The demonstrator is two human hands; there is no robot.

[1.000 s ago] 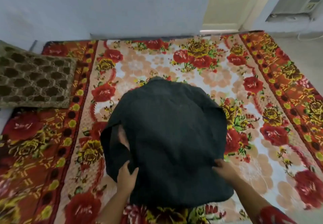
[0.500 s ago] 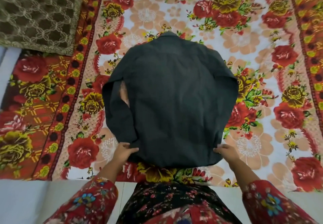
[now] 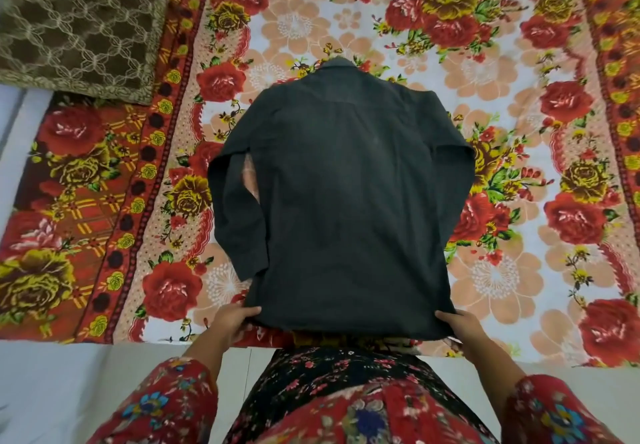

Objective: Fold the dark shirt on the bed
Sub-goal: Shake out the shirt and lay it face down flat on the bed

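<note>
Holding the dark shirt by its two bottom corners, we have it spread back-side up on the bed, collar pointing away from us and hem at the near edge of the mattress. Our left hand is pinched on the left hem corner, thumb on top and fingers curled under the cloth; our right hand is closed on the right hem corner in much the same way, though its fingers are partly hidden by the fabric, so we judge the grip more from the lifted edge than from seeing it.

To do this step well, we should pull both corners evenly toward us and slightly outward, so the back panel lies taut and flat before any fold is made. The left sleeve hangs down beside the body with a gap of bedspread showing between them, and the right sleeve seems tucked or bunched at the side; both want straightening so the side folds come out square. A lopsided tug would skew the hem against the bed edge.

The shirt lies directly ahead of us, centred between our hands, its hem touching both of them. A brown patterned cushion sits at the far left, well apart from the shirt and out of the way.
</note>
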